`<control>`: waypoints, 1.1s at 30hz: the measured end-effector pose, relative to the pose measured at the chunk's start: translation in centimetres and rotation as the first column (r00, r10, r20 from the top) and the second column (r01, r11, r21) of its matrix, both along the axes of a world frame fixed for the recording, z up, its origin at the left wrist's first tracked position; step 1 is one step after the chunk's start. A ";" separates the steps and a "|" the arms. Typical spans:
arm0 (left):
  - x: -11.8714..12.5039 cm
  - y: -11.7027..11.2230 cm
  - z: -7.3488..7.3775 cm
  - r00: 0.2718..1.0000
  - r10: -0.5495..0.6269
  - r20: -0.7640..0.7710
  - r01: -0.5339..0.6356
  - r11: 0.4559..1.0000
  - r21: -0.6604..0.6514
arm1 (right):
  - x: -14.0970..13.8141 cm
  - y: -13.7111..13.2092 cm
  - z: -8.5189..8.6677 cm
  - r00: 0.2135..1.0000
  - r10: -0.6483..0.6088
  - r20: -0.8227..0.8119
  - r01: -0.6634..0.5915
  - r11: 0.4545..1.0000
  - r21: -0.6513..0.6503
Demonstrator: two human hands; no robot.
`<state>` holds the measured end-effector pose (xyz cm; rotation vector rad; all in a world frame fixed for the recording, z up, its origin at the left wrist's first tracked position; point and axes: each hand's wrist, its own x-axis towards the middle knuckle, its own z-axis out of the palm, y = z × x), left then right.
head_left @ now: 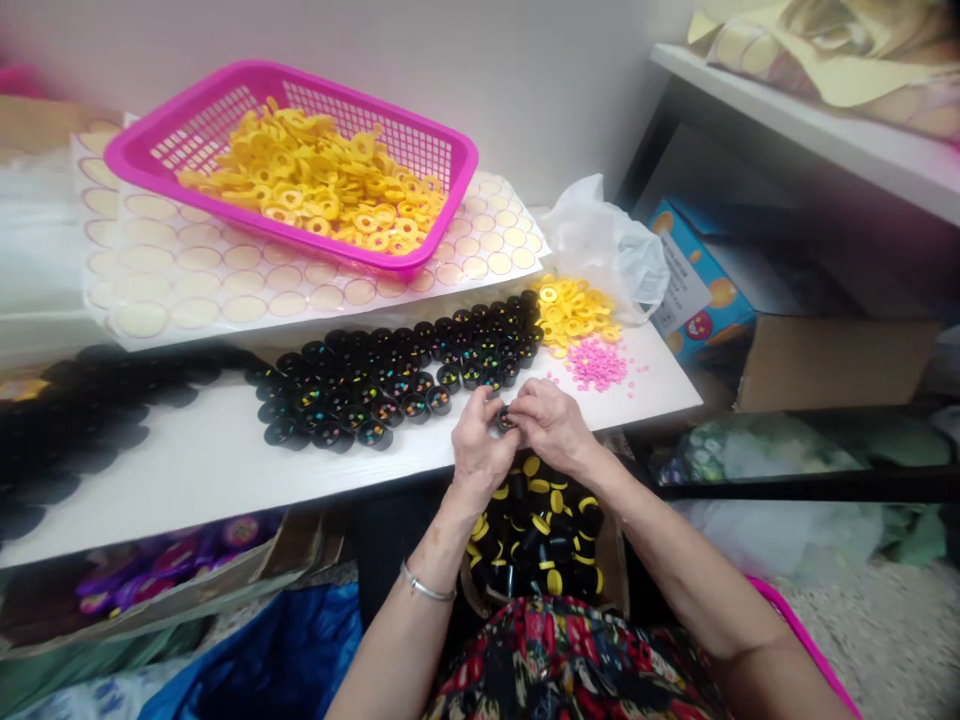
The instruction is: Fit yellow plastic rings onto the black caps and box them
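The left hand (pixel 480 440) is gripping a black cup (pixel 505 421) in its fingers; the right hand's (pixel 553 424) fingers are pinching together over it, pink pieces (pixel 598 363) lying beyond them.

Small, round black cup (pixel 505 420), open rim upward, held partly hidden between fingers (pixel 531 407) at the tabletop's (pixel 217 455) near edge.

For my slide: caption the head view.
Left hand and right hand meet at a black cup near pink pieces.
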<state>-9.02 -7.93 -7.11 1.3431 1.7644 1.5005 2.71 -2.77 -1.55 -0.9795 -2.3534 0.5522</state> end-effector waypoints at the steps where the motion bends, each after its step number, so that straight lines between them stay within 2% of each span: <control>1: 0.0 0.0 0.0 1.000 -0.007 -0.002 0.007 1.000 0.003 | -0.1 0.1 0.2 0.999 0.000 0.049 -0.001 1.000 0.023; 7: -0.2 0.5 -0.3 0.999 0.020 -0.040 -0.020 1.000 0.006 | -1.0 -0.3 2.0 0.926 0.049 0.373 -0.108 0.984 0.139; 10: -0.1 0.6 -0.2 0.999 0.021 -0.044 -0.020 1.000 0.008 | -1.5 -0.6 2.6 0.909 0.067 0.411 -0.131 0.983 0.131; 12: 0.0 0.6 -0.1 1.000 -0.002 -0.030 0.003 1.000 0.026 | -1.3 -0.3 2.5 0.942 0.073 0.329 -0.091 0.995 0.040; 14: 0.1 0.7 0.0 1.000 -0.019 -0.021 0.019 0.999 0.032 | -0.5 0.5 2.0 0.987 0.098 0.131 -0.078 0.985 -0.151; 15: 0.1 0.7 0.0 1.000 -0.020 -0.024 0.020 0.999 0.028 | 0.0 1.2 1.7 0.995 0.101 0.003 -0.097 0.961 -0.258; 17: 0.1 0.7 -0.1 0.999 -0.014 -0.042 0.015 1.000 0.027 | 1.3 2.9 0.9 0.973 0.036 -0.228 -0.128 0.905 -0.406; 18: 0.1 0.7 -0.2 0.999 -0.010 -0.052 0.012 0.999 0.035 | 2.0 4.0 0.6 0.956 -0.044 -0.291 -0.089 0.899 -0.429; 19: 0.0 0.7 -0.3 0.998 -0.007 -0.061 0.010 0.999 0.045 | 2.7 5.1 0.4 0.937 -0.152 -0.315 0.010 0.912 -0.411; 21: -0.2 0.8 -0.5 0.996 -0.004 -0.084 0.009 0.998 0.060 | 4.0 7.4 0.1 0.886 -0.374 -0.275 0.305 0.915 -0.265; 23: -0.3 0.9 -0.7 0.992 -0.012 -0.127 0.021 0.998 0.065 | 4.9 9.3 0.1 0.834 -0.526 -0.167 0.522 0.850 -0.070; 24: -0.4 0.9 -0.7 0.988 -0.020 -0.152 0.030 0.997 0.066 | 5.2 10.0 0.1 0.817 -0.568 -0.094 0.571 0.821 0.006; 26: -0.5 1.1 -0.8 0.981 -0.037 -0.191 0.050 0.997 0.064 | 5.3 11.0 0.3 0.795 -0.604 0.053 0.598 0.796 0.097; 29: -0.6 1.2 -0.9 0.975 -0.061 -0.215 0.072 0.996 0.044 | 4.8 11.5 0.2 0.769 -0.604 0.211 0.575 0.797 0.186; 33: -0.6 1.2 -0.8 0.968 -0.076 -0.241 0.078 0.997 0.000 | 3.9 11.7 -0.4 0.759 -0.586 0.283 0.536 0.810 0.237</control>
